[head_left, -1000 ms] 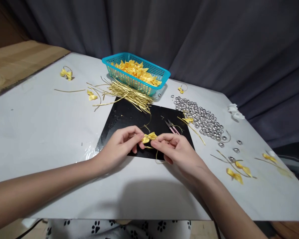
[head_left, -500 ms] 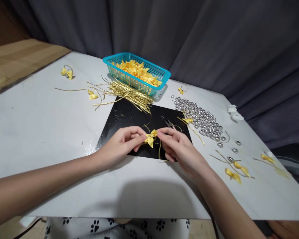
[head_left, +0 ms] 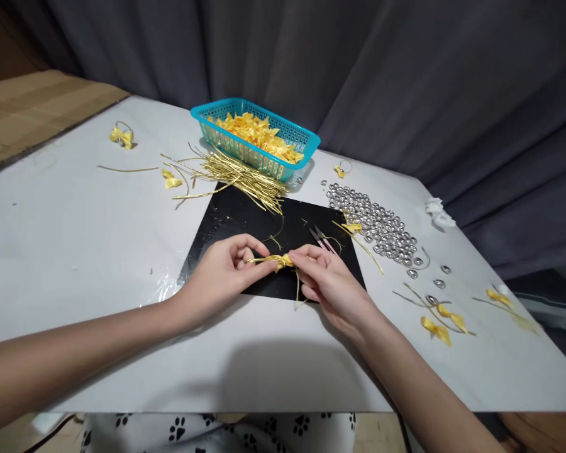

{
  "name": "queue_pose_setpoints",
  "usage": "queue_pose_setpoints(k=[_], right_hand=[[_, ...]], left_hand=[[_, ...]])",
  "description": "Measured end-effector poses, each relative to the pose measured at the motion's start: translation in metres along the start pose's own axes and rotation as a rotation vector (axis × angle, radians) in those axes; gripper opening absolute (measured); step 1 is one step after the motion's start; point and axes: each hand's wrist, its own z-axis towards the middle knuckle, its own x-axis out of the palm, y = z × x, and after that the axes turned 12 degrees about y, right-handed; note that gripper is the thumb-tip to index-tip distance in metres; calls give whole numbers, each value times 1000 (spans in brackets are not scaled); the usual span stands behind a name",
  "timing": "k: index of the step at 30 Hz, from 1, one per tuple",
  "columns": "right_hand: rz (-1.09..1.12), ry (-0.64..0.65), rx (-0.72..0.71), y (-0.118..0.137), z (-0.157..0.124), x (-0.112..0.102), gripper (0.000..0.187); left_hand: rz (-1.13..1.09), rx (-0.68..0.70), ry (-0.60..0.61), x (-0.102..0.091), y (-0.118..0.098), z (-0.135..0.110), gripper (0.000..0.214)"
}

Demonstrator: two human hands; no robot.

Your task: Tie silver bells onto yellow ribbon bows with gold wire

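Observation:
Over the black mat, a small yellow ribbon bow (head_left: 283,259) sits between my two hands, seen nearly edge-on. My right hand (head_left: 331,277) pinches its right side with thumb and index finger. A gold cord (head_left: 259,259) runs from the bow leftward across the fingers of my left hand (head_left: 233,267), whose thumb presses the cord near the bow. Another thin cord end hangs down beside my right fingers. Small scissors (head_left: 321,239) with pinkish handles lie behind my right hand, partly hidden by it.
A teal basket (head_left: 311,143) full of yellow bows stands at the back. Before it lies a bundle of gold cords (head_left: 245,179) on the black mat (head_left: 292,217). Silver beads (head_left: 372,220) spread to the right. Loose bows (head_left: 436,330) and tied bows (head_left: 121,136) lie about the white table.
The bow has turned from facing me to nearly edge-on. A length of gold cord now shows across my left fingers. Both hands have shifted slightly left.

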Motion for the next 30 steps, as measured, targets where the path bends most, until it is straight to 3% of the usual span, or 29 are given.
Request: queue_pose_setpoints(k=[4,9,16,24,30], right_hand=[[-12,-21,-25,1,0,1,33],[-43,-10,7,4,-2,0,33],[-269,68,-66,-3,-2,3,35],[-300,211,-111,-5,0,2,32],[-156,89,-228,-8,1,2,32]], left_hand=[[17,-4,-58,-2,0,1,23],[-6,6,36,-2,-2,0,24],[-37,-6,47,0,-2,-3,24],[-140,73,245,-1,-9,-5,18],[-113,78,286,0,-6,-6,20]])
